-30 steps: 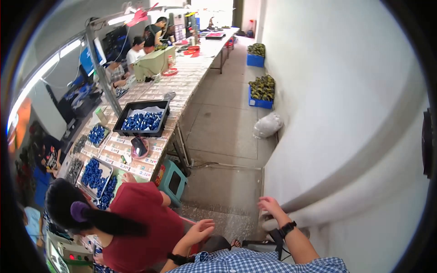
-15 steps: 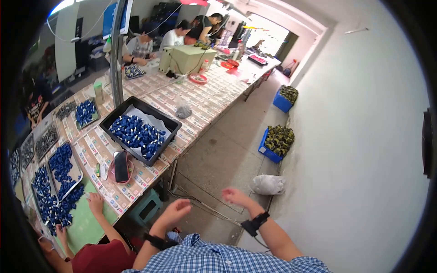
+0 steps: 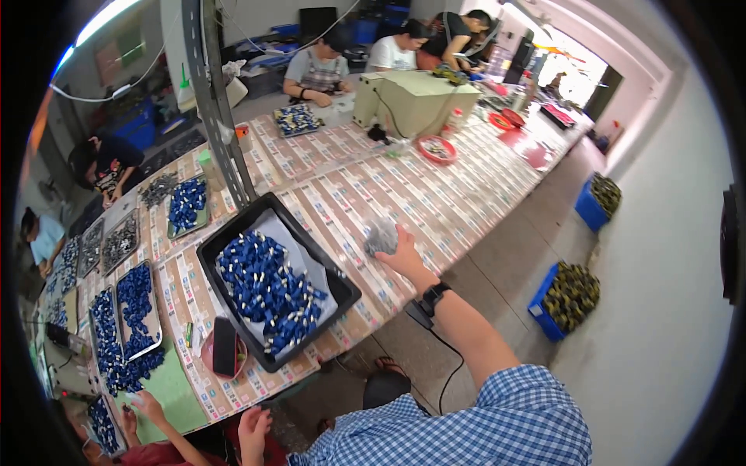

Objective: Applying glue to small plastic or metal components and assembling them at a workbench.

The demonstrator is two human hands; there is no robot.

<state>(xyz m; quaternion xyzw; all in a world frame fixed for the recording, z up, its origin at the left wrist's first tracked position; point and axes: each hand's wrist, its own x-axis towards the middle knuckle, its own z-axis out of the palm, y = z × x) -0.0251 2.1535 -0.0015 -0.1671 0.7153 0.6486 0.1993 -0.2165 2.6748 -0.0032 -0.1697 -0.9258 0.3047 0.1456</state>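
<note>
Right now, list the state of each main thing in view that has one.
Plastic bag: filled with something grey, closure not visible
Right-hand grip: at the bag, firmness of hold unclear
Left-hand grip: loosely open, nothing visible in it
Black tray: open, lined, piled with blue pieces
Phone: dark, unlit
Strip lamp: lit
Nearer blue bin: open, heaped

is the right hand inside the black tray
No, the right hand is at the small grey bag, right of the black tray.

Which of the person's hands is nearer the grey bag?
Right: the right hand is at the grey bag; the left hand is farther off, by the table edge.
</note>
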